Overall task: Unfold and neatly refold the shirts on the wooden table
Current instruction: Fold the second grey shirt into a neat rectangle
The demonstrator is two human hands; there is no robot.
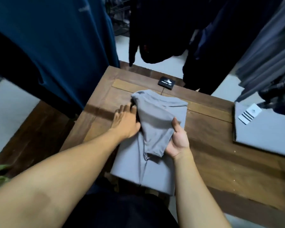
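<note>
Grey shirt: the grey shirt (pixel 152 162) lies in the middle of the wooden counter (pixel 220 153), straight in front of the person. Its near hem hangs over the counter's near edge
Long axis: it runs near to far, a narrow panel. A loose flap of it is raised and slants from the far left corner down to the near right
Left hand: the left hand (pixel 125 122) lies flat with straight fingers against the shirt's left edge, its fingertips at the foot of the raised flap
Right hand: the right hand (pixel 178 139) is turned palm up at the shirt's right side and pinches the near end of the flap, thumb on top. The other fingers are hidden under the cloth
Key relation: both hands are at the middle of the shirt, one on each side. The flap is in the right hand alone, so that hand would likely lead the next fold while the left braces the edge
Step, as I judge it: midway through folding this shirt. The body is already narrowed and the flap is not yet laid flat
Second shirt: a second shirt (pixel 266 137), pale grey and folded, lies at the right edge of the counter, well apart, with a striped tag (pixel 249 114) on it
Containers: none in view. The counter bears the two shirts and a black tag (pixel 166 83) at its far side
Around: a blue garment (pixel 56 46) hangs at the far left and dark garments (pixel 163 30) hang beyond the counter
</note>
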